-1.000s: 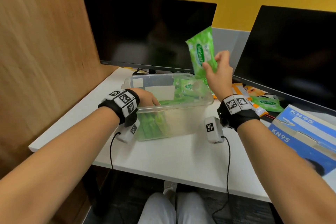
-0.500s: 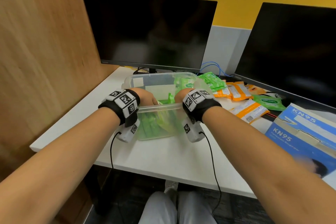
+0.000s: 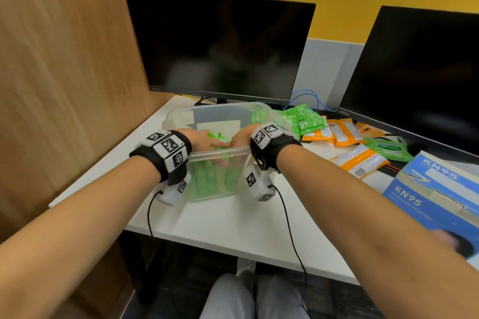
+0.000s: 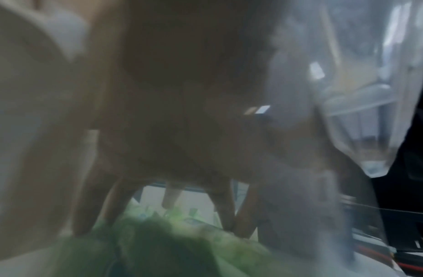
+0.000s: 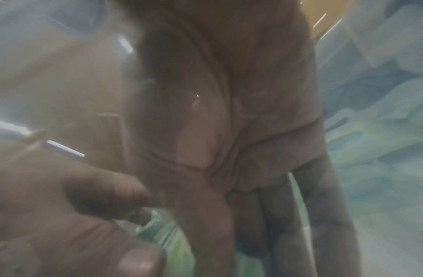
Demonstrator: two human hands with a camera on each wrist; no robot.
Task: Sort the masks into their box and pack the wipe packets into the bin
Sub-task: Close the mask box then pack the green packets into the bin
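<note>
A clear plastic bin (image 3: pixel 207 114) stands at the desk's middle with several green wipe packets (image 3: pixel 207 184) upright inside. Both hands reach down into it. My left hand (image 3: pixel 207 140) has its fingers (image 4: pixel 170 196) straight and spread, tips on the packets (image 4: pixel 158 243). My right hand (image 3: pixel 239 137) points its fingers (image 5: pixel 324 215) down into the bin, and a green wipe packet (image 5: pixel 163 236) sits pinched between them and the thumb. Both wrist views are blurred. The blue KN95 mask box (image 3: pixel 438 189) lies at the right.
Loose green packets (image 3: pixel 305 119) and orange packets (image 3: pixel 339 133) lie right of the bin, with another green one (image 3: pixel 388 148) and an orange-white one (image 3: pixel 360 162) nearer the box. Two dark monitors (image 3: pixel 220 46) stand behind. A wooden partition (image 3: pixel 64 72) closes the left side.
My right hand brought the raised green packet down into the bin and now sits deeper beside the left hand. The left hand shifted slightly right inside the bin.
</note>
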